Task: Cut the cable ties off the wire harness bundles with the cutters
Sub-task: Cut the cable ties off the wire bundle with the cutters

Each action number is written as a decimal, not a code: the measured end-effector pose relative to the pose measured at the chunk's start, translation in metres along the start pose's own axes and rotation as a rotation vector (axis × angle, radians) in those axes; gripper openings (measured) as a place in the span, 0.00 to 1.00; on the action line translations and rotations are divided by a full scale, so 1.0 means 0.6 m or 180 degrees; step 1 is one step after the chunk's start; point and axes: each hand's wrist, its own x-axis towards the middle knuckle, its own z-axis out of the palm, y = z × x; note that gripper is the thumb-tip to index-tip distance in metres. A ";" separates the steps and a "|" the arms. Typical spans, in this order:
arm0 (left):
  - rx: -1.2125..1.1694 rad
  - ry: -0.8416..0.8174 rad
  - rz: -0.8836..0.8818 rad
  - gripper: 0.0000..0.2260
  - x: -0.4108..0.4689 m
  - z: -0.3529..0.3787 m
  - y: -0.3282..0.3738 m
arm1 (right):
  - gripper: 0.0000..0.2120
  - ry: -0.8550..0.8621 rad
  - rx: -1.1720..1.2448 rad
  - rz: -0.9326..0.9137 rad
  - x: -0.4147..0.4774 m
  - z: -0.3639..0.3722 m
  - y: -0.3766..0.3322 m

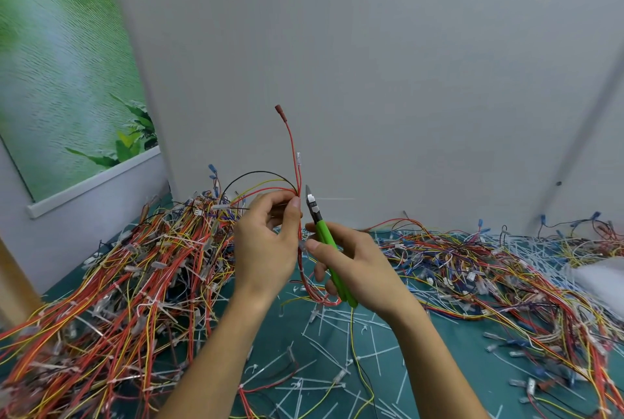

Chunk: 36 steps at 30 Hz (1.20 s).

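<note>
Teal mat surface (277,344), nearest the viewer: strewn with loose white plastic cable ties (337,351), already snipped, lying below the green-handled cutters (325,233).

Right hand (351,263): fingers curled round the cutter handles, which run down through the palm. The thumb reaches left of the cutters to press a clear sleeve on the wires, probably to steady them. The blades point up and grip nothing. Whether they are apart cannot be told.

Red wire harness bundle (298,175): the item being worked on, held in the air just left of the cutters. It stands nearly upright, which keeps it free of the heaps and brings any tie up to the blades. One strand ends in a red-brown terminal (279,108) well above the cutter tips. Its lower loop hangs behind the handles.

Left hand (266,243): left of the cutters. Its thumb and fingertips pinch the bundle level with the cutter head.

Left heap of red, yellow and orange harnesses (135,283): left of the cutters, many still tied.

Right heap of mixed red, blue and yellow harnesses (506,283): right of the cutters.

Pale grey wall (371,64): behind the cutters.

Green leaf-print hanging (67,64): far left of the cutters.
</note>
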 end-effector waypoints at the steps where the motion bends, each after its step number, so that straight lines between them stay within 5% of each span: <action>1: 0.0006 0.0007 -0.0006 0.03 0.000 0.000 -0.001 | 0.12 -0.0001 -0.0058 -0.0010 -0.001 0.000 -0.001; 16: -0.0291 0.0150 -0.0112 0.09 -0.002 0.005 0.005 | 0.17 -0.0094 -0.0331 0.0022 -0.004 -0.003 0.001; 28: -0.0591 0.0152 -0.0310 0.07 0.000 0.007 0.006 | 0.06 -0.0281 0.0826 0.0134 0.000 0.001 -0.002; 32: -0.0538 0.0170 -0.0223 0.07 0.000 0.007 0.008 | 0.15 -0.0203 0.1189 0.0202 0.001 -0.002 -0.001; 36: -0.0502 0.0188 -0.0168 0.08 -0.001 0.008 0.011 | 0.14 -0.0277 0.0913 0.0196 0.000 -0.003 0.000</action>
